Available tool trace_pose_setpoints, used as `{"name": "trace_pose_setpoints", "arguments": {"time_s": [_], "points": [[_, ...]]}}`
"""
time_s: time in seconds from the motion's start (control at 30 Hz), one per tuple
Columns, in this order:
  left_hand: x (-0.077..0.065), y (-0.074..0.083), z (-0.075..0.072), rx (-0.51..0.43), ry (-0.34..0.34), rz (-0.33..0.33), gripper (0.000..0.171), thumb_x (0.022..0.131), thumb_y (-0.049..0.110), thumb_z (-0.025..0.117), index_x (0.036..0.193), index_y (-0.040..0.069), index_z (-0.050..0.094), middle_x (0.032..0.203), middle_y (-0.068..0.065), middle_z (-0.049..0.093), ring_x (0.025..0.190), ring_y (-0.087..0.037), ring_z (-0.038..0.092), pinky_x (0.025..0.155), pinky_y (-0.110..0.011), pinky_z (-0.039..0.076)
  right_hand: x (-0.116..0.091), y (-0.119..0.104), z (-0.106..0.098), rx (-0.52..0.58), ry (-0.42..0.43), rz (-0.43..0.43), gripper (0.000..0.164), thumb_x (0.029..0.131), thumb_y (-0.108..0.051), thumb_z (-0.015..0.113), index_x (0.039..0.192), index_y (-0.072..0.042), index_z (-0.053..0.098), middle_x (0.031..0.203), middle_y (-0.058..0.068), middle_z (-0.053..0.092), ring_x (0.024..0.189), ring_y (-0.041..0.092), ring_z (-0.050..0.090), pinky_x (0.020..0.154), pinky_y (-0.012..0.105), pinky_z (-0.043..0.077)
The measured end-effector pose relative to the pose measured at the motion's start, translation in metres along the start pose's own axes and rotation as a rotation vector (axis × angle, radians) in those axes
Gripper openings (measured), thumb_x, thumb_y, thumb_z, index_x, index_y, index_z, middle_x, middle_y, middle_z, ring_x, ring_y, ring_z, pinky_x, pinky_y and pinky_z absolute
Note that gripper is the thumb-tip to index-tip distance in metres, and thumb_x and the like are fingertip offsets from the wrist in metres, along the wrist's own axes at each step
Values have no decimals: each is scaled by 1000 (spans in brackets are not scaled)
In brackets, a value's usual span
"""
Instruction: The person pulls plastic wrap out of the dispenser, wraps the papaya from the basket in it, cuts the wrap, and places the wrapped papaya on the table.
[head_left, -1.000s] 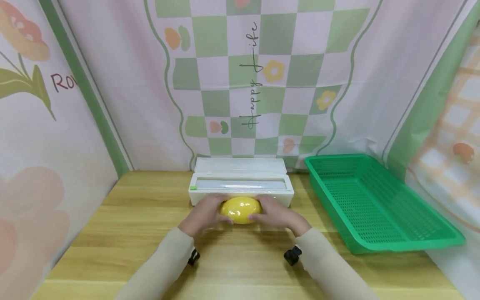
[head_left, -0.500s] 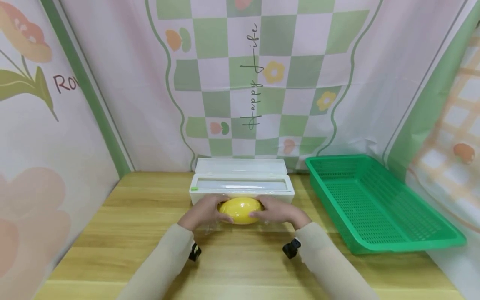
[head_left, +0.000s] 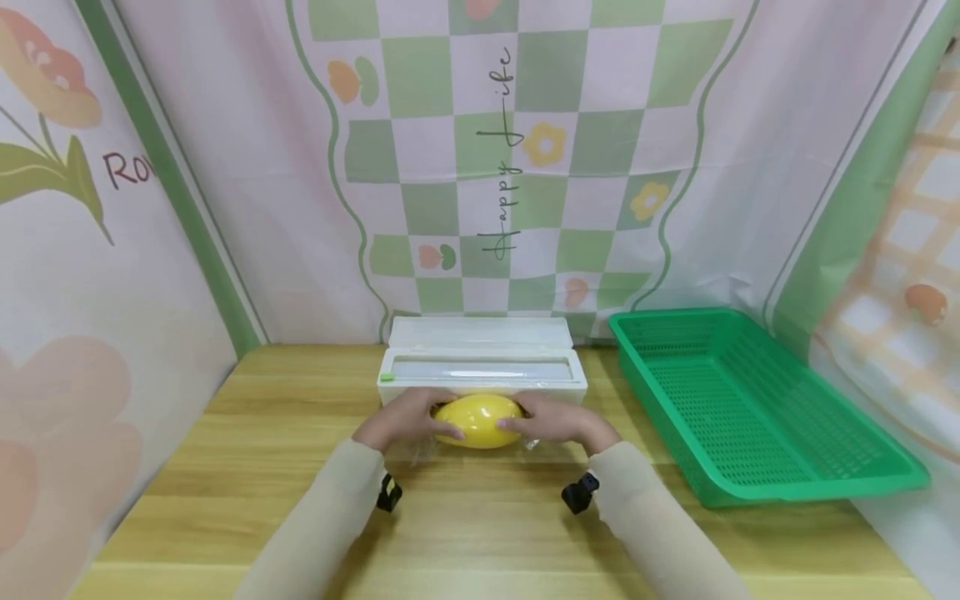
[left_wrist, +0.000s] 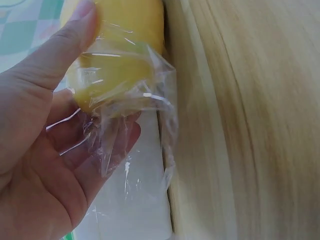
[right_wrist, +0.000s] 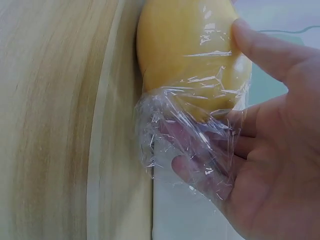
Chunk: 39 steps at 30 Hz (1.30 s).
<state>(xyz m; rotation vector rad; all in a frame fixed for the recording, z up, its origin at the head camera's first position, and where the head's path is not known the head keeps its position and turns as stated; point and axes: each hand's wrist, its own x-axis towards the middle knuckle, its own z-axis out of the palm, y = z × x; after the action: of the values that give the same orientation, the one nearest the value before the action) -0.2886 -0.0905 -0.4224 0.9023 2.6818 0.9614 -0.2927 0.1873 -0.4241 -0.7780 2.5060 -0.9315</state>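
Between my two hands is a smooth yellow oval fruit [head_left: 480,421], lying crosswise in front of the white cling film dispenser [head_left: 480,332]. Clear cling film [right_wrist: 185,130] covers it and hangs loose and crumpled past both ends. My left hand [head_left: 405,414] holds the left end, thumb on the near side and fingers curling beneath, with loose film [left_wrist: 165,105] against them. At the other end my right hand [head_left: 558,417] grips likewise, its thumb pressing the wrapped skin and its fingers under the film. The fruit's underside is hidden in the head view.
The dispenser's lid stands raised at the back, with the film roll [head_left: 480,369] showing inside and a green slider [head_left: 387,377] at its left end. A green plastic basket [head_left: 705,487] stands on the wooden table [head_left: 480,542] at the right. Printed cloth [head_left: 555,75] hangs behind.
Both hands keep their hold on the fruit, which has shifted slightly to the left. More loose film shows past its right end.
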Motion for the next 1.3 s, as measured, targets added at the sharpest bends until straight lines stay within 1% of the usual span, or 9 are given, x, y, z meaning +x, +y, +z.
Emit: {"name": "trace_pose_setpoints", "arguments": {"time_s": [0.27,0.47,0.6,0.83,0.93,1.03,1.1,1.2,1.3], "points": [[-2,-1,-1,-1,-16,-7,43,86,38,79,121,15,70,112,4,67,90,-12,58,84,-35,50,-6,-9,-2,4,-6,32,60,101,-48,56,138,-2,51,112,3,60,99,20,57,92,42,47],[-2,-3,0,-44,-7,-59,48,86,42,78,126,16,68,117,4,67,98,-12,59,91,-38,50,-7,-11,-3,50,-37,47,65,102,-49,54,142,2,47,117,9,60,95,21,62,92,46,50],[-3,-4,-1,-72,-4,-80,51,87,43,78,127,13,67,113,4,67,95,-13,58,90,-40,50,-7,-12,-3,76,-43,82,64,103,-47,52,142,3,47,118,10,60,94,22,61,95,51,48],[-3,-6,-1,-80,-10,-54,47,90,43,74,126,13,68,117,1,67,101,-14,59,94,-42,49,-7,-10,-4,107,-48,124,67,105,-46,48,148,4,41,127,16,59,95,23,62,101,55,44],[-1,-8,-1,-82,-22,-65,47,93,46,70,127,15,68,122,1,66,107,-15,59,97,-44,48,-7,-6,-3,162,-73,116,61,107,-47,42,143,1,47,116,16,62,93,24,61,100,53,45],[0,-7,-2,-86,-40,-94,48,95,50,65,128,16,68,119,2,67,104,-15,58,95,-43,49,-8,-1,-2,221,-89,86,53,108,-46,37,127,-1,58,99,14,62,89,24,58,94,48,48],[1,-7,-3,-82,-60,-99,46,95,51,64,125,16,69,113,2,67,98,-15,58,90,-42,49,-7,2,-2,256,-99,72,50,108,-45,37,117,-3,60,91,12,60,85,23,57,90,45,49],[3,-6,-5,-74,-83,-92,42,96,51,63,117,16,72,102,1,66,88,-15,57,82,-38,50,-6,5,-5,270,-112,64,50,108,-46,36,114,-4,62,89,11,60,83,23,56,90,45,49],[5,-8,-6,-77,-106,-85,41,97,53,60,100,15,73,86,2,62,73,-13,54,69,-33,48,-4,8,-7,272,-138,75,52,108,-49,34,112,-7,63,86,9,59,80,22,54,91,44,46]]}}
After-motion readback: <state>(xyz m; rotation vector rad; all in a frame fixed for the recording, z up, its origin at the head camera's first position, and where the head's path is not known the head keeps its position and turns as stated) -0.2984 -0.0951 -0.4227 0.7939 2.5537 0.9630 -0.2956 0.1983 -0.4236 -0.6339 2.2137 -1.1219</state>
